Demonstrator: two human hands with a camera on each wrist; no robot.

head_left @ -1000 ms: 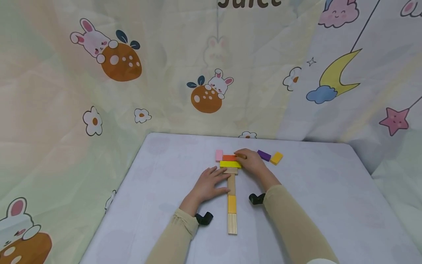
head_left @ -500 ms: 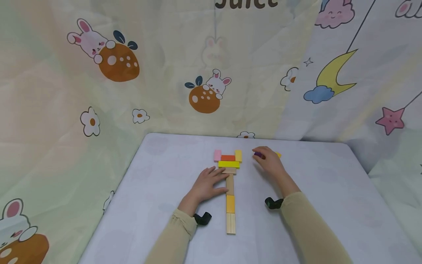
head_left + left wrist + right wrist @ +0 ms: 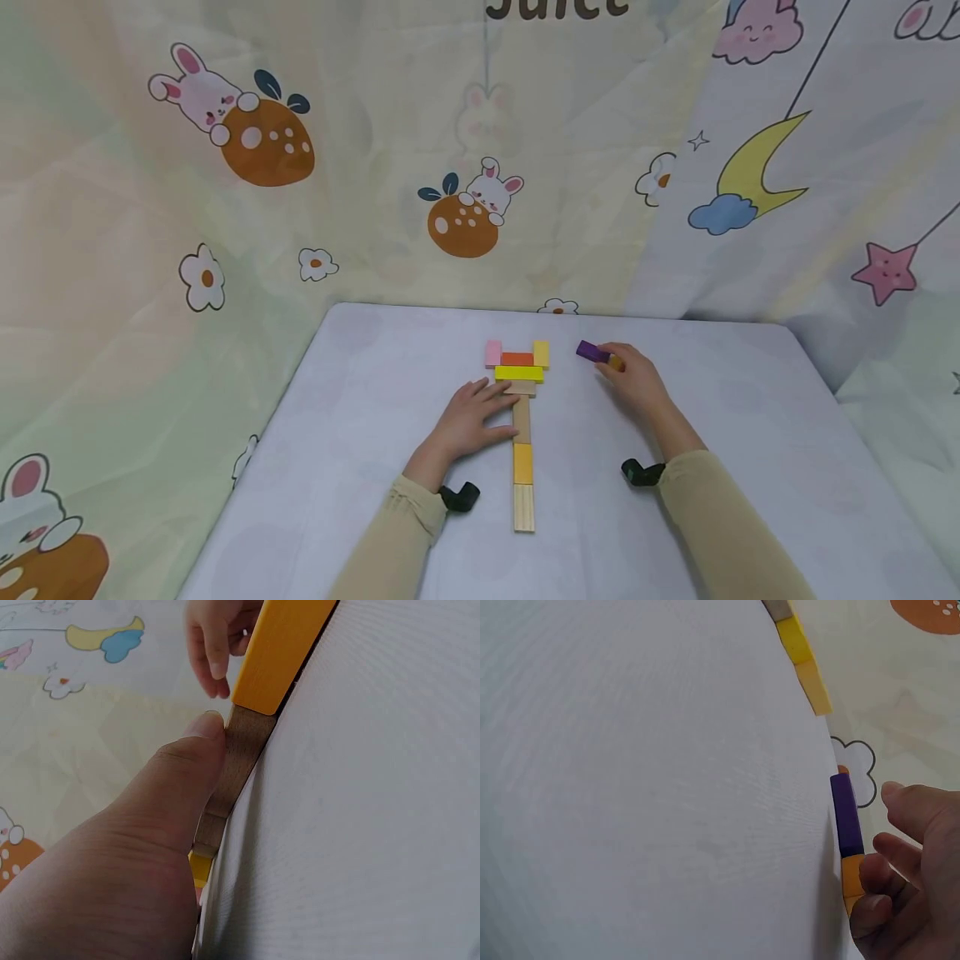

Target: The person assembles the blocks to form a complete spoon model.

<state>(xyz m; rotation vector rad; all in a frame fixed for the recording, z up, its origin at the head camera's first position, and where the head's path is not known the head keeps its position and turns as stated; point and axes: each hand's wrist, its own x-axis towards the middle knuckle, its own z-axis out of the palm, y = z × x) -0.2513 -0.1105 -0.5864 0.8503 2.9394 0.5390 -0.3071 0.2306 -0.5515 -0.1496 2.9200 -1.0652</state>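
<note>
A row of wooden toy blocks runs up the table in the head view. My left hand (image 3: 465, 425) has its fingers spread beside a bare wood block (image 3: 521, 419), its thumb (image 3: 206, 726) right at that block's side. Above lie a thinner wood block (image 3: 520, 388), a yellow block (image 3: 519, 374), a red-orange block (image 3: 517, 359), a pink block (image 3: 492, 353) and a pale yellow block (image 3: 542, 353). To the right, my right hand (image 3: 637, 379) hovers by a purple block (image 3: 592, 351) and partly covers an orange block (image 3: 853, 875). Its fingers are loosely bent, thumb and forefinger apart.
Below the wood block, the row goes on with an orange-yellow block (image 3: 522, 463) and a striped wood block (image 3: 523, 508). All of it lies on a white-covered table (image 3: 360, 367). A printed cloth (image 3: 375, 150) with rabbits and a moon hangs behind the far edge.
My right hand has left the pale yellow block at the row's top right and moved right, past the purple block to the orange one. My left hand keeps its place.
</note>
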